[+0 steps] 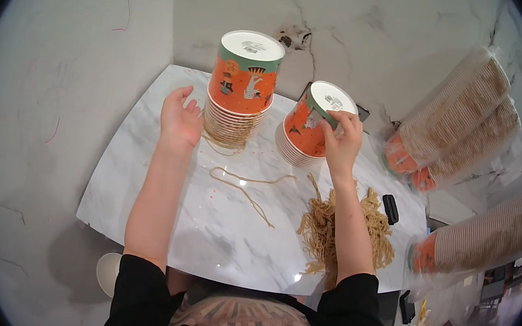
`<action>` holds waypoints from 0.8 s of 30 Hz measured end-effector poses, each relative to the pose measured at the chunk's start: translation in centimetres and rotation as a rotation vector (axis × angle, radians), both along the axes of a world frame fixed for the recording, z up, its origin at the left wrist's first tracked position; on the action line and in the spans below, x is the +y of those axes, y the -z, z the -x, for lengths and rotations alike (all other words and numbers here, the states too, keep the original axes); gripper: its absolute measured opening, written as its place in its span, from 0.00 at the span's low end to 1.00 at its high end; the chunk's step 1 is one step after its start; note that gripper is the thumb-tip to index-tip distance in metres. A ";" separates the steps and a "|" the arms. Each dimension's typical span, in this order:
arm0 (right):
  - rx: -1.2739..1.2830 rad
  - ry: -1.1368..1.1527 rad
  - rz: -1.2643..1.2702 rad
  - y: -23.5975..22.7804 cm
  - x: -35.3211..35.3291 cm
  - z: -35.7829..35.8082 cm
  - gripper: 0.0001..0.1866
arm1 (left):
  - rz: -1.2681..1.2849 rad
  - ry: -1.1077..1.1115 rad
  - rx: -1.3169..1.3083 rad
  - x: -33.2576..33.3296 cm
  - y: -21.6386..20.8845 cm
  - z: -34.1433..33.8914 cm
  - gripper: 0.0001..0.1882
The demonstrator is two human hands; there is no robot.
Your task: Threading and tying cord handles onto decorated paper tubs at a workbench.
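Note:
Two stacks of upside-down orange and green paper cups stand on a white marble-patterned table. My left hand is beside the taller cup stack, palm up, fingers loosely bent and apart, holding nothing. Tan string is looped around the lower rims of that stack. My right hand grips the top paper cup of the shorter stack by its upper edge, thumb on the side and fingers at the white base. One loose tan string lies in a bend between my forearms.
A heap of tan strings lies under my right forearm, next to a small black object. Plastic-wrapped cup sleeves lean at the right, another sleeve nearer. A white round container sits below the table's left edge. A wall rises behind.

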State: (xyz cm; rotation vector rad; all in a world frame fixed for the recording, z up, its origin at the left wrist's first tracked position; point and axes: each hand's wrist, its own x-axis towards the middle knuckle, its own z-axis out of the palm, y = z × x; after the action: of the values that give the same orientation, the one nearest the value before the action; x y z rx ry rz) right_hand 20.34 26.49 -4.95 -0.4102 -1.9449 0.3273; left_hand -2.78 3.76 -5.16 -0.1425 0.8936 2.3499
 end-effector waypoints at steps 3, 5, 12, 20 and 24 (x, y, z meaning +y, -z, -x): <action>0.005 0.000 0.014 -0.2 0.3 0.2 0.13 | -0.011 -0.096 -0.050 0.3 0.0 -0.8 0.39; 0.007 0.015 0.028 -0.4 0.7 0.2 0.13 | -0.006 -0.147 -0.066 0.3 -0.1 -1.4 0.36; 0.101 -0.044 0.136 -1.3 2.7 0.1 0.13 | -0.071 -0.162 -0.015 0.8 -0.3 -3.9 0.23; 0.074 0.013 0.117 -3.1 2.5 -0.3 0.13 | -0.092 -0.062 -0.012 1.5 -0.3 -5.8 0.24; 0.139 -0.031 0.141 -4.5 1.1 -0.8 0.12 | -0.101 0.185 0.066 2.3 0.3 -7.4 0.23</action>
State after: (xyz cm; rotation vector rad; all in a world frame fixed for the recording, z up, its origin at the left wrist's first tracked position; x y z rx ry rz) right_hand 21.10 27.62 -0.42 -0.4372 -1.8002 0.5023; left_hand 4.66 6.06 -5.46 0.0571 0.7817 2.2313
